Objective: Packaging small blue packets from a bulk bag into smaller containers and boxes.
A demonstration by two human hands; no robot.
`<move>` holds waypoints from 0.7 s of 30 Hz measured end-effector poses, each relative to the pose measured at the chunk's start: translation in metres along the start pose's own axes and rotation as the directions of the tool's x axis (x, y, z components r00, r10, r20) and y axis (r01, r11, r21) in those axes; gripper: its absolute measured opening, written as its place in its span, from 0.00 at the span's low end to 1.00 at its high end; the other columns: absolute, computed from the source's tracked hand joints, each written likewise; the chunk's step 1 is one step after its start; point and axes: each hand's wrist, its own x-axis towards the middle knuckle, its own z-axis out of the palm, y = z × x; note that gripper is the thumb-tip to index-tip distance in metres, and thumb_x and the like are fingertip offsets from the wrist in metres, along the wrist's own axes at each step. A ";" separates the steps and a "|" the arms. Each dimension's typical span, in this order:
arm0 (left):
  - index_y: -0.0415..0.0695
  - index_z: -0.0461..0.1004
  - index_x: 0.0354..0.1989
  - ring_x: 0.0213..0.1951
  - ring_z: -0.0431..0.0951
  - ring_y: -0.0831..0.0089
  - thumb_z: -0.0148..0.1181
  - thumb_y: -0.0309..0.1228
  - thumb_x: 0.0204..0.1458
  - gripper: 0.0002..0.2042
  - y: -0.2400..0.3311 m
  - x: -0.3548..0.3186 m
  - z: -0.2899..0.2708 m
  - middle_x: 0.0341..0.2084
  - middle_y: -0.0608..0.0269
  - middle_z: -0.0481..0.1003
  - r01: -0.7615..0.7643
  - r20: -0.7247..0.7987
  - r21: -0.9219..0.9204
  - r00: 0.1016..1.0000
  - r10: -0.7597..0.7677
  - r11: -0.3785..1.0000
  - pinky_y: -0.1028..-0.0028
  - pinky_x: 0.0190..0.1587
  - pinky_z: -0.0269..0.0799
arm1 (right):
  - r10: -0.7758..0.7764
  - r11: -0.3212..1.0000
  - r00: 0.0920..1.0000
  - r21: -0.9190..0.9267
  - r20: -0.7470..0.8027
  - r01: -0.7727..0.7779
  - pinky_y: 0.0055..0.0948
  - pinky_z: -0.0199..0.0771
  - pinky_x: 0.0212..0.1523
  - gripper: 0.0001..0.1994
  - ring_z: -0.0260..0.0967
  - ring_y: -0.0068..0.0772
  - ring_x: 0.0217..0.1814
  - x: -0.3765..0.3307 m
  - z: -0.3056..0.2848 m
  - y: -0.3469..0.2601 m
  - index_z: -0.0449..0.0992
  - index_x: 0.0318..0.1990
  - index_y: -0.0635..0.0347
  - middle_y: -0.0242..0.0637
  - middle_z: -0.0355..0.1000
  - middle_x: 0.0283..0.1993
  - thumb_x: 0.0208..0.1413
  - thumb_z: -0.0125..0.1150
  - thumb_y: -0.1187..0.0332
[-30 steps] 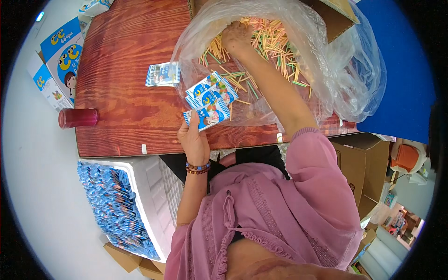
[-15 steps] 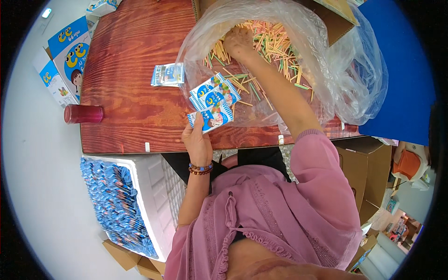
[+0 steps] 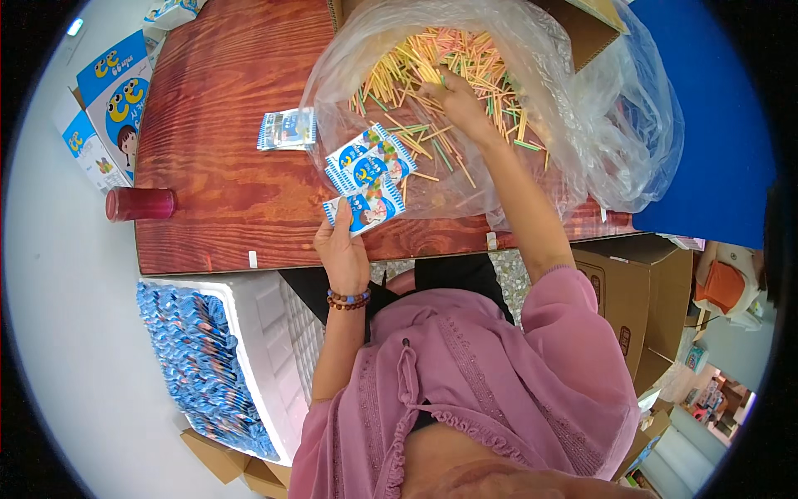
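My left hand [image 3: 339,249] is closed at the table's front edge, thumb on top of a small blue-and-white packet [image 3: 366,208]. Just beyond it lie a few similar printed packets [image 3: 374,160], overlapping one another. Over the heap of thin pastel sticks [image 3: 478,62] in a large clear plastic bag [image 3: 540,46], my right hand [image 3: 457,101] has its fingers drawn together. Several yellowish sticks [image 3: 426,73] stick out from its fingertips. Loose sticks lie scattered between the heap and the packets.
A small stack of packets [image 3: 287,130] sits left of the bag. A red-lidded jar [image 3: 140,204] lies at the left table edge, near printed cartons [image 3: 125,91]. Below left, a white foam box [image 3: 262,349] holds rows of blue packets. Cardboard boxes [image 3: 657,299] stand at right.
My right hand has come back from deep in the heap, toward me and to the right, with sticks now showing at its fingertips. The left hand still holds its packet.
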 end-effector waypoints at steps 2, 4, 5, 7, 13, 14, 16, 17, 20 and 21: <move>0.36 0.76 0.38 0.37 0.77 0.80 0.55 0.27 0.60 0.07 0.001 -0.002 -0.002 0.37 0.63 0.78 -0.005 -0.019 -0.007 1.000 0.005 1.000 0.78 0.42 0.73 | 0.049 0.993 0.999 0.103 0.006 -0.049 0.33 0.60 0.61 0.21 0.69 0.34 0.52 -0.013 0.001 -0.020 0.66 0.57 0.73 0.42 0.77 0.44 0.60 0.54 0.66; 0.36 0.76 0.39 0.37 0.77 0.80 0.55 0.27 0.60 0.07 0.001 -0.004 -0.003 0.37 0.63 0.78 -0.007 -0.033 -0.012 0.999 0.007 1.000 0.78 0.42 0.73 | 0.185 0.810 0.973 0.539 0.139 -0.231 0.34 0.60 0.60 0.20 0.69 0.35 0.50 -0.029 -0.004 -0.049 0.69 0.54 0.70 0.37 0.76 0.43 0.60 0.56 0.64; 0.35 0.76 0.39 0.38 0.77 0.80 0.55 0.27 0.59 0.07 0.000 -0.005 -0.003 0.37 0.62 0.78 -0.008 -0.020 -0.008 1.000 0.008 1.000 0.78 0.42 0.73 | 0.187 0.810 0.973 0.539 0.135 -0.231 0.34 0.60 0.60 0.20 0.69 0.35 0.50 -0.034 -0.001 -0.044 0.69 0.54 0.70 0.37 0.76 0.43 0.60 0.56 0.64; 0.35 0.76 0.39 0.38 0.77 0.80 0.55 0.26 0.59 0.07 0.000 -0.006 -0.002 0.38 0.62 0.78 -0.008 -0.008 -0.001 1.000 0.008 1.000 0.77 0.42 0.73 | 0.067 0.874 0.988 0.469 0.137 -0.124 0.34 0.60 0.59 0.19 0.67 0.39 0.52 -0.046 0.007 -0.034 0.70 0.53 0.66 0.40 0.74 0.46 0.59 0.57 0.63; 0.35 0.76 0.40 0.39 0.77 0.79 0.54 0.26 0.59 0.07 -0.004 -0.005 -0.004 0.39 0.62 0.78 -0.008 0.019 -0.006 1.000 0.008 1.000 0.77 0.43 0.73 | -0.027 0.999 0.999 0.018 -0.020 0.027 0.34 0.61 0.58 0.19 0.64 0.41 0.57 -0.068 0.011 -0.039 0.69 0.54 0.63 0.47 0.67 0.52 0.57 0.58 0.65; 0.35 0.76 0.40 0.39 0.77 0.79 0.54 0.26 0.59 0.07 -0.004 -0.006 -0.003 0.39 0.62 0.78 0.001 0.008 -0.011 1.000 -0.001 1.000 0.77 0.43 0.73 | -0.049 0.996 0.998 0.068 -0.049 0.053 0.33 0.62 0.58 0.19 0.64 0.40 0.57 -0.068 0.010 -0.039 0.69 0.54 0.63 0.46 0.68 0.52 0.57 0.58 0.65; 0.35 0.76 0.40 0.39 0.77 0.79 0.54 0.26 0.59 0.08 -0.003 -0.007 -0.001 0.39 0.61 0.78 0.010 -0.002 -0.018 1.000 -0.010 1.000 0.77 0.44 0.73 | 0.020 0.959 0.998 0.283 -0.057 -0.003 0.32 0.62 0.57 0.18 0.65 0.37 0.55 -0.071 0.014 -0.040 0.69 0.54 0.63 0.45 0.69 0.51 0.58 0.57 0.65; 0.35 0.76 0.40 0.39 0.77 0.79 0.54 0.26 0.59 0.08 -0.002 -0.007 -0.001 0.39 0.61 0.78 0.009 0.010 -0.013 1.000 -0.009 1.000 0.77 0.44 0.73 | 0.087 0.873 0.995 0.484 -0.047 -0.054 0.31 0.62 0.56 0.18 0.65 0.35 0.54 -0.072 0.015 -0.042 0.69 0.53 0.63 0.43 0.69 0.50 0.58 0.57 0.66; 0.35 0.76 0.41 0.39 0.77 0.79 0.54 0.26 0.59 0.08 -0.002 -0.006 -0.002 0.39 0.62 0.78 0.005 0.024 -0.013 1.000 -0.005 1.000 0.77 0.45 0.72 | 0.081 0.983 0.997 0.162 0.008 -0.082 0.27 0.63 0.53 0.16 0.65 0.28 0.50 -0.078 0.006 -0.052 0.69 0.53 0.62 0.40 0.70 0.47 0.59 0.56 0.67; 0.35 0.76 0.41 0.40 0.77 0.79 0.55 0.26 0.59 0.08 -0.002 -0.006 -0.003 0.39 0.62 0.78 0.004 0.028 -0.017 1.000 -0.003 1.000 0.77 0.45 0.72 | 0.081 0.983 0.997 0.163 0.011 -0.081 0.27 0.63 0.53 0.16 0.65 0.28 0.50 -0.079 0.011 -0.046 0.69 0.53 0.62 0.40 0.70 0.47 0.59 0.56 0.67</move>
